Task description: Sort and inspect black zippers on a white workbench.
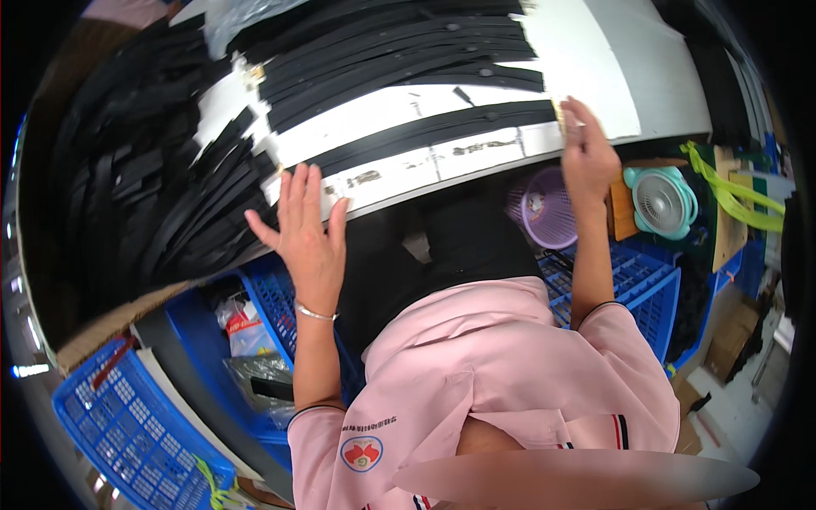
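My left hand (308,242) is open with its fingers spread. Its fingertips touch the white board (399,180) by the left end of a black fabric strip (425,133) that lies across it. At the strip's right end, my right hand (588,161) has its fingers curled and pressed together; what is between them, if anything, is hidden. Farther back, several more black strips (399,59) lie side by side on the table. A small dark piece (463,95) rests on the white surface between the strips.
Black strips (127,195) are heaped at the left of the table. Below its edge stand a purple basket (551,212), a turquoise fan (661,202) and a blue crate (633,280). Another blue crate (140,425) is at lower left. Clear plastic (242,21) lies at the back.
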Demonstrator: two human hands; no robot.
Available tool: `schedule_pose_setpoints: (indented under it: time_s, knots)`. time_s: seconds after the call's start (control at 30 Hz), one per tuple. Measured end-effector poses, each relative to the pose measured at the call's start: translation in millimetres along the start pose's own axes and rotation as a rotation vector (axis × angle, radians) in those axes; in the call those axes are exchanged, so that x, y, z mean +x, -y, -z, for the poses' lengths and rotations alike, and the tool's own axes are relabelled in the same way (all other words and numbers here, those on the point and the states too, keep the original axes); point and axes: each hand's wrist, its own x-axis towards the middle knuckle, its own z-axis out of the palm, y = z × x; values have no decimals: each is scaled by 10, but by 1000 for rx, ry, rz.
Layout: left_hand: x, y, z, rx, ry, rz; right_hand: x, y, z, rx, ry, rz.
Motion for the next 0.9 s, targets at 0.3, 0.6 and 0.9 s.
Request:
schedule_pose_setpoints:
  time_s: [0.3,0.6,0.9]
  knots:
    - [-25,14,-82,-54,-56,18,244,1074,-247,888,499,-402]
    - [-46,8,-105,-119,-94,33,134,1750,-917,1086,800,-430]
    - [-57,23,-147,-167,-130,51,-40,1801,-1162,809,629,-166]
